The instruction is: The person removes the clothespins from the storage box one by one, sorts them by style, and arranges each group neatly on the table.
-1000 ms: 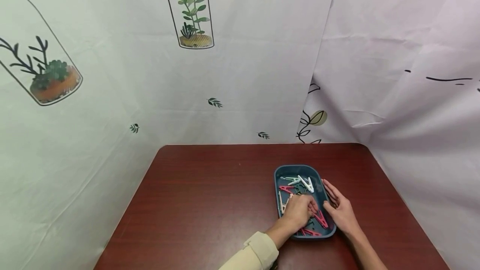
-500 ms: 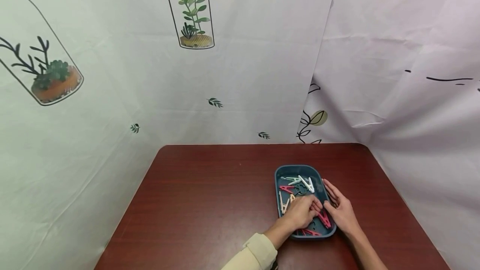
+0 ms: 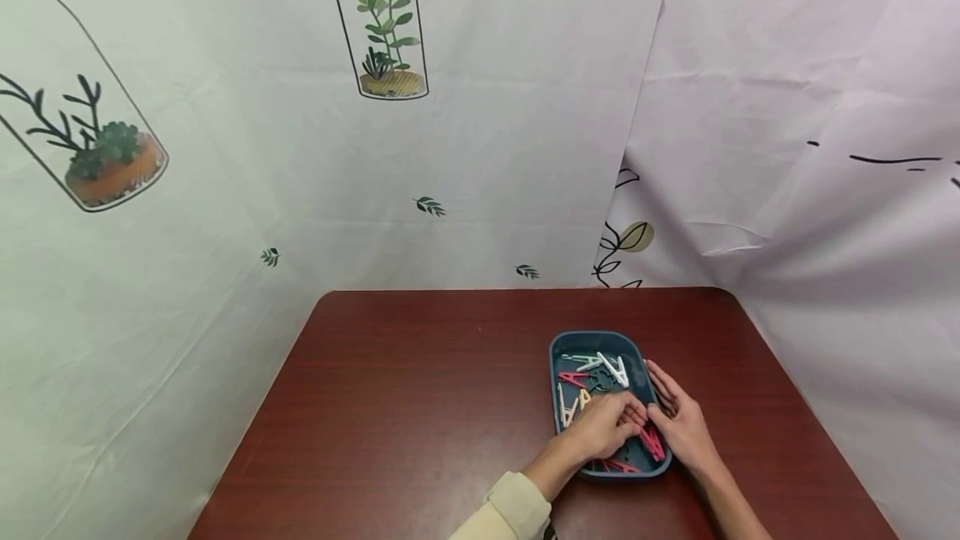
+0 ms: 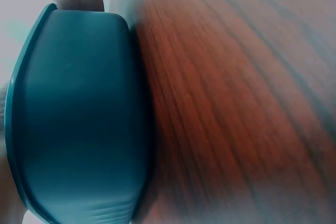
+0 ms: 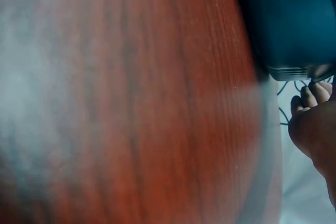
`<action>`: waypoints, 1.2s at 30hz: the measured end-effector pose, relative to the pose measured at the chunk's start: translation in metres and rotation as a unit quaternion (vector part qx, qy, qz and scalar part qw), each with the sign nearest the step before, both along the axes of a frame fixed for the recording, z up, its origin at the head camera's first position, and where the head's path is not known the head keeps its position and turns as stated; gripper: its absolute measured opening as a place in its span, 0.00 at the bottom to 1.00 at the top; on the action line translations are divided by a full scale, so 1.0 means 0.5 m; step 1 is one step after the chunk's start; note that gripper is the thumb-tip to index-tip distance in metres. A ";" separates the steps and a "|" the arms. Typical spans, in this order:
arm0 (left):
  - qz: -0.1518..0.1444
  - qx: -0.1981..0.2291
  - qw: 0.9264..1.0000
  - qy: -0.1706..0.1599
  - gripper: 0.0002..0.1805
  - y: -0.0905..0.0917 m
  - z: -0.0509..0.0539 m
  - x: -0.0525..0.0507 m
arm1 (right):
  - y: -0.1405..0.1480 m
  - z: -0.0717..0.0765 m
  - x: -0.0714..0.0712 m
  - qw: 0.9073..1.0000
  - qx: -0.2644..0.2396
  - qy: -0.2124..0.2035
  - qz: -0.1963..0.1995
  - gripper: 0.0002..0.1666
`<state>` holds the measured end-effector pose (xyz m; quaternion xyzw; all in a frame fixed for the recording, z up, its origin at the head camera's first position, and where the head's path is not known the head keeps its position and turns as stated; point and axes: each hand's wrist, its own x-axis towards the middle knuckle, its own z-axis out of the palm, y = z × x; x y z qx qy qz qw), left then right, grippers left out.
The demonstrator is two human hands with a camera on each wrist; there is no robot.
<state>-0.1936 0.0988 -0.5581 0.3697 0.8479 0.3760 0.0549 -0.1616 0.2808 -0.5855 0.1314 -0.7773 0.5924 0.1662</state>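
Note:
A dark blue plastic tray stands on the table and holds several clothespins in red, white, green and cream. My left hand reaches in over its left side. Its thumb and fingers pinch one end of a red clothespin near the tray's right wall; the fingertips are partly hidden. From the right, my right hand grips the tray's long edge, thumb at the rim and fingers along the outside. Close up, the left wrist view shows the tray's outer wall. Neither wrist view shows a clothespin.
The reddish-brown wooden table extends to the left of the tray. Behind it hangs a white cloth printed with plants. Inside the tray, a white clothespin lies towards the back and another red clothespin at the left.
My left hand has shifted slightly right inside the tray, and the red clothespin at its fingers has moved right with it. My right hand and the tray have stayed almost in place.

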 end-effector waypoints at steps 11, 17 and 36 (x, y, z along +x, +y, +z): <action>-0.020 -0.023 0.999 0.020 0.05 -0.018 0.015 -0.003 | -0.001 0.000 0.001 1.000 0.013 -0.008 -0.002 0.40; -0.055 -0.020 0.998 0.023 0.05 -0.039 0.033 -0.005 | 0.004 -0.003 -0.002 0.999 0.026 -0.028 -0.011 0.41; -0.003 0.139 0.990 -0.026 0.06 -0.131 0.063 -0.047 | -0.003 0.006 0.000 0.999 0.028 -0.039 -0.021 0.40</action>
